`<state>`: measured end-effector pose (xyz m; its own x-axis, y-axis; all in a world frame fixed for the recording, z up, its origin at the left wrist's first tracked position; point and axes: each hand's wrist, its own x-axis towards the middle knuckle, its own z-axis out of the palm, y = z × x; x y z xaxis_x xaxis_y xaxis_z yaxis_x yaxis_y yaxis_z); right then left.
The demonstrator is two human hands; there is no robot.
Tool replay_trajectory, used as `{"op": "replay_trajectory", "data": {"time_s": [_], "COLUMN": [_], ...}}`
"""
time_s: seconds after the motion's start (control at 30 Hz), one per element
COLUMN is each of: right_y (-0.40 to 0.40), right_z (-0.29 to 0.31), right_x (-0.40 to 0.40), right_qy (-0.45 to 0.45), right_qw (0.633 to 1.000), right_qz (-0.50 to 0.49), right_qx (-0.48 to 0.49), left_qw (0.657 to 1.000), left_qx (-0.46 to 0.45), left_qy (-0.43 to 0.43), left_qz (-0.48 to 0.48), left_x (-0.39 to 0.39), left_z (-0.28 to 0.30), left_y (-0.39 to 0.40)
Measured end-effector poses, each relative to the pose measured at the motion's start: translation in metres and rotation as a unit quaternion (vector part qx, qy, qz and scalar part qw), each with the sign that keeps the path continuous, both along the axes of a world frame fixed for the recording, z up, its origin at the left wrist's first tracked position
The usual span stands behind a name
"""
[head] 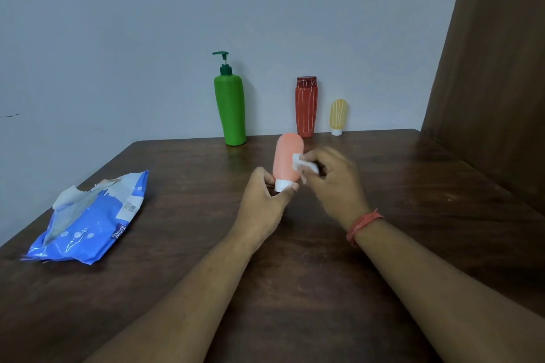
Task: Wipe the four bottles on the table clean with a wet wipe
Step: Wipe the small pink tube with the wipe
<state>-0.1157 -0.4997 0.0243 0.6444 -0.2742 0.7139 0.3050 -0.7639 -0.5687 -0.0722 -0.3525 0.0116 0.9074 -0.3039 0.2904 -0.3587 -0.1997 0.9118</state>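
Note:
My left hand [265, 200] holds a small pink bottle [286, 156] by its white cap, cap down, above the middle of the table. My right hand [333, 180] pinches a white wet wipe [302, 164] against the bottle's right side. Three other bottles stand along the table's far edge by the wall: a tall green pump bottle [231, 109], a red bottle [306, 109] with white streaks, and a small yellow bottle [338, 116] with white streaks, standing on its white cap.
A blue pack of wet wipes [91, 224] lies open on the brown wooden table [413, 186] at the left. A grey wall rises right behind the table. A brown wooden panel [495, 68] stands at the right.

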Motion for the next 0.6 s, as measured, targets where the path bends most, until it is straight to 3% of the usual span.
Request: {"op": "replay_trajectory", "data": {"time_s": [0.1, 0.23, 0.37, 0.5, 0.6], "right_y": [0.004, 0.0, 0.006, 0.001, 0.002], "right_z": [-0.003, 0.007, -0.002, 0.008, 0.003], "right_x": [0.002, 0.003, -0.002, 0.002, -0.001], "right_qy": [0.035, -0.023, 0.058, -0.029, 0.01], "right_qw": [0.999, 0.996, 0.998, 0.996, 0.998], "right_qz": [0.022, -0.033, 0.038, -0.023, 0.001], "right_qx": [-0.03, 0.075, -0.013, 0.082, 0.055], "left_qw": [1.0, 0.999, 1.0, 0.999, 1.0], "left_qx": [-0.017, 0.033, -0.015, 0.043, 0.026], "left_qy": [0.003, 0.0, 0.012, -0.007, -0.007], "left_qz": [0.01, -0.006, 0.009, -0.011, -0.001], "left_x": [0.002, -0.003, 0.0, -0.004, -0.002], "left_z": [0.002, 0.001, 0.005, 0.003, 0.002], "left_y": [0.004, 0.0, 0.005, 0.002, 0.001]}}
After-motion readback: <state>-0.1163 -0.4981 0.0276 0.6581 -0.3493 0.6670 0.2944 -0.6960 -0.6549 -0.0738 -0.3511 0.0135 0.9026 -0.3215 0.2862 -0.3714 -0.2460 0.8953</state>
